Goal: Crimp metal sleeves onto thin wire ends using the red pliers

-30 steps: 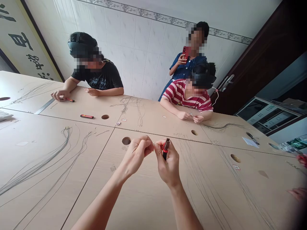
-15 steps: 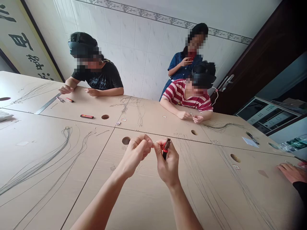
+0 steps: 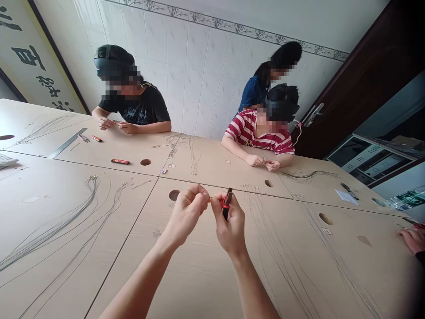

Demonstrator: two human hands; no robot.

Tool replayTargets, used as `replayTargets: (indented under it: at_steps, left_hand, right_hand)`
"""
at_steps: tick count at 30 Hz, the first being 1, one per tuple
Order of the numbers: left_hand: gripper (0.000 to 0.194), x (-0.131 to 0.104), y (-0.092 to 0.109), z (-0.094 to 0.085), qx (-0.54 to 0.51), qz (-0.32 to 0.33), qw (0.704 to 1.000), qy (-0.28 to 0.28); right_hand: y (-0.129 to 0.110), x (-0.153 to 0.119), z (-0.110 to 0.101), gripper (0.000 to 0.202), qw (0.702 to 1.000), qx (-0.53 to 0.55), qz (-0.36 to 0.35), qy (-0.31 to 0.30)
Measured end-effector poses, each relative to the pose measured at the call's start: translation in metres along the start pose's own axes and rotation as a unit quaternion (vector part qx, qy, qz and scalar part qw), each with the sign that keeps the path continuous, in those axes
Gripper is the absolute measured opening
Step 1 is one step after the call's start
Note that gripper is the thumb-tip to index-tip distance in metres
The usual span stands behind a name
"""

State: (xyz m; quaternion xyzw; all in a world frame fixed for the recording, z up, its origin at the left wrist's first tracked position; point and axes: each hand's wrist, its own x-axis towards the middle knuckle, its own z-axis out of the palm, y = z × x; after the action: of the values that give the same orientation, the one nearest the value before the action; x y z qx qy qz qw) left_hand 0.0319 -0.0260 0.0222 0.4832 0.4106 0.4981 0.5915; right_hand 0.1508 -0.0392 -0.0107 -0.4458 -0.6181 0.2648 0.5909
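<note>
Above the middle of the table, my left hand (image 3: 188,213) is closed in a pinch, thumb against forefinger. My right hand (image 3: 232,226) is wrapped round a pair of small pliers (image 3: 226,207) with red and black handles, its dark jaws pointing up. Its thumb and forefinger also pinch close to my left fingertips. A tiny gold-coloured piece shows between the two hands, too small to name. Just right of my right hand, thin grey wires (image 3: 272,248) lie along the table, with small metal bits (image 3: 249,188) at their far ends.
A bundle of thin wires (image 3: 66,221) covers the left of the table (image 3: 133,283). A round hole (image 3: 174,195) lies beyond my left hand. Farther off are a red utility knife (image 3: 120,161) and a steel ruler (image 3: 68,142). Co-workers (image 3: 133,106) sit opposite; a person's hand (image 3: 411,239) is at right.
My hands have shifted slightly left, and the pliers have turned a little more upright. Across the table, one co-worker's hand has left the ruler, and the standing person has leaned over.
</note>
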Motion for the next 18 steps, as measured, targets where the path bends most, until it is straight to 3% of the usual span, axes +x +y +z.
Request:
replayTargets:
  at_steps: [4,10,18]
  left_hand:
    - [0.014,0.002,-0.003,-0.003,0.031,0.016,0.999,0.028]
    - [0.016,0.007,-0.009,-0.006,0.048,0.049,0.994,0.083]
    - [0.023,0.008,-0.011,-0.005,0.091,0.082,0.988,0.098]
  right_hand:
    - [-0.001,0.002,-0.004,0.010,1.000,-0.026,-0.005,0.001]
    - [0.005,0.003,-0.004,0.022,0.980,-0.199,-0.025,-0.004]
    - [0.007,0.000,0.003,0.022,0.970,-0.240,-0.002,-0.040]
